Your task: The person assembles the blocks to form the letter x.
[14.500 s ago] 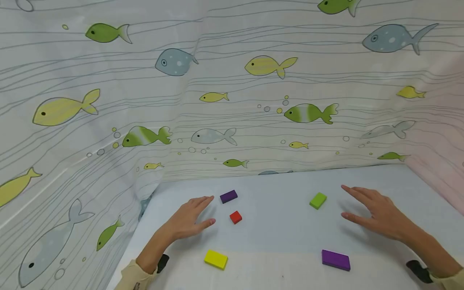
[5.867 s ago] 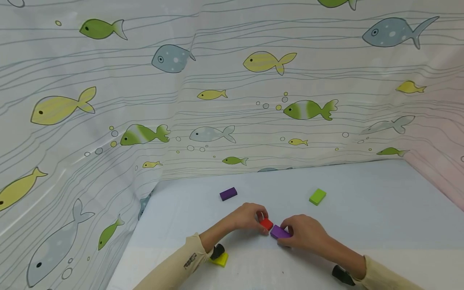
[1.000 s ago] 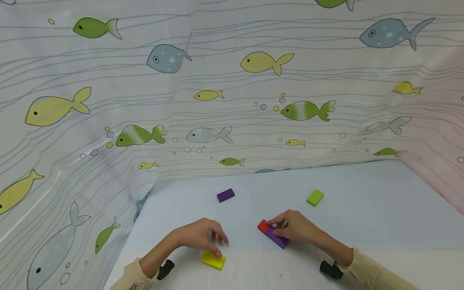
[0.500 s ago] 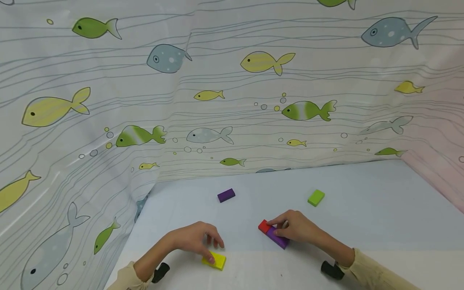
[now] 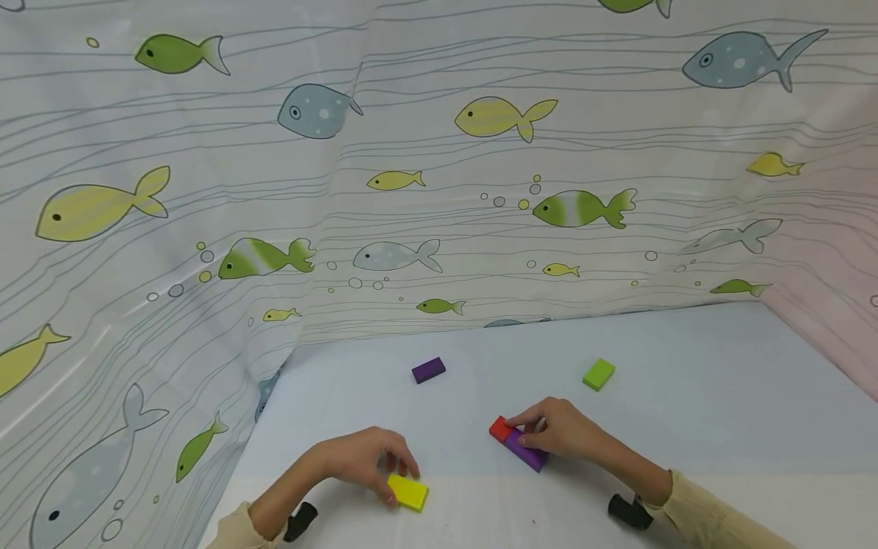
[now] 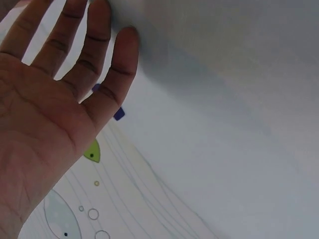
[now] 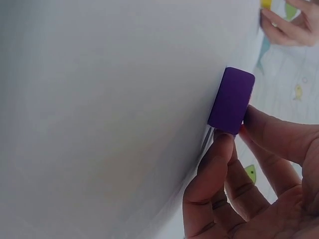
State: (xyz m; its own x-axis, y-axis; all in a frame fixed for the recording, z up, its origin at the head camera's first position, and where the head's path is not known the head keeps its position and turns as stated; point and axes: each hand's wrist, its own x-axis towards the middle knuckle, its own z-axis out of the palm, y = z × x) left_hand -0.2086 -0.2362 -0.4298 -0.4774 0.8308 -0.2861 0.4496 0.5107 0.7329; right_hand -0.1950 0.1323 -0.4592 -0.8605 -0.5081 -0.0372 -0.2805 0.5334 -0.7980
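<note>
On the white table, a red block sits end to end with a purple block, the two touching. My right hand holds the purple block between thumb and fingers, its index fingertip by the red one. In the right wrist view the purple block shows its end, and the red is mostly hidden. Further left, a yellow block lies flat; my left hand has its thumb at the left end and fingers at the far edge, pinching it. The left wrist view shows the palm, but not the yellow block.
Farther back on the table lie a dark purple block at left and a light green block at right. A fish-patterned curtain hangs behind the table and along its sides.
Earlier the blocks lay apart; red and purple were brought together at the middle. My left hand then went to the yellow block, its thumb sliding from the top to the left end. The right hand stays.
</note>
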